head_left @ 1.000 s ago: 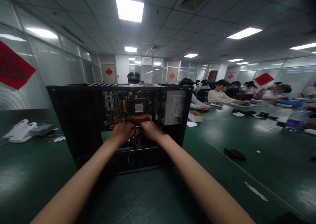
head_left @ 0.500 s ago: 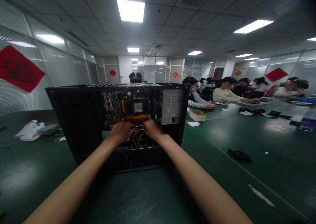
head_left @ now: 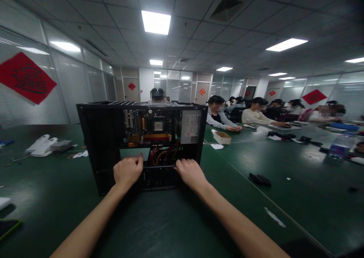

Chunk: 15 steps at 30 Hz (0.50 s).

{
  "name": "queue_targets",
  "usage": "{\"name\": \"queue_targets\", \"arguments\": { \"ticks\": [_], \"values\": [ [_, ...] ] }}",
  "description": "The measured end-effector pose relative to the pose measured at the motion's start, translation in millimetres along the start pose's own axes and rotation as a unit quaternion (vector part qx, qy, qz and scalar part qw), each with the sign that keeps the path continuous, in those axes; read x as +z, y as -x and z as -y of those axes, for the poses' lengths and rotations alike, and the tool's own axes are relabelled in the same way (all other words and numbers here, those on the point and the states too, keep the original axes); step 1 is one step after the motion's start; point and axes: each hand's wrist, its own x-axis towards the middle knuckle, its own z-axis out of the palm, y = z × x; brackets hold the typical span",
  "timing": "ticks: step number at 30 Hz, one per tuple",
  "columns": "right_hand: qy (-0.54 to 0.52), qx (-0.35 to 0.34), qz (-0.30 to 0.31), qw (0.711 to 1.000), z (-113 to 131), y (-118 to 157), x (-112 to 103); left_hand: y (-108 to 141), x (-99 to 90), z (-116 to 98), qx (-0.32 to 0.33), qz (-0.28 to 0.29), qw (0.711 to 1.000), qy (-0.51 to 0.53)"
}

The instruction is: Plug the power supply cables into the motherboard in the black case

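Observation:
An open black computer case (head_left: 98,152) stands on the green table in front of me. Inside it are a motherboard (head_left: 148,126) with a square metal-topped CPU area, red and yellow slots (head_left: 156,137), and a grey power supply (head_left: 190,127) at upper right. Bundled coloured cables (head_left: 160,155) hang below the board. My left hand (head_left: 127,170) is closed over the case's lower front rail, thumb raised. Farther right, my right hand (head_left: 191,172) is closed on the same rail, fingertips over its edge. The undersides of the fingers are hidden.
White plastic pieces (head_left: 42,146) and a grey box (head_left: 61,146) lie left of the case. To the right are a small open carton (head_left: 222,138), a black cloth-like item (head_left: 259,179), a paper strip (head_left: 275,217) and a water bottle (head_left: 341,146). Several people sit along the table.
Both hands have left the area below the red and yellow slots, moved down and apart, and closed on the lower rail. The case now appears smaller and more square-on.

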Motion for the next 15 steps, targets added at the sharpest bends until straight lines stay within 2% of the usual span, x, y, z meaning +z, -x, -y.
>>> {"name": "queue_targets", "arguments": {
  "ticks": [3,7,11,15],
  "values": [
    [0.003,0.008,0.009,1.000,11.0,-2.9,-6.0,-17.4,-6.4,0.0,-0.049,0.023,0.997,0.056],
    [-0.004,0.016,0.020,1.000,37.7,-3.1,-16.6,-44.2,-7.6,16.0,-0.068,0.055,0.991,0.097],
    [-0.023,0.019,0.048,0.998,77.6,-9.7,-28.5,-72.2,4.3,38.2,-0.037,0.073,0.990,0.113],
    [-0.021,-0.008,0.110,0.994,122.7,-30.2,-40.7,-101.0,18.8,61.3,0.010,0.099,0.987,0.128]
  ]
}}
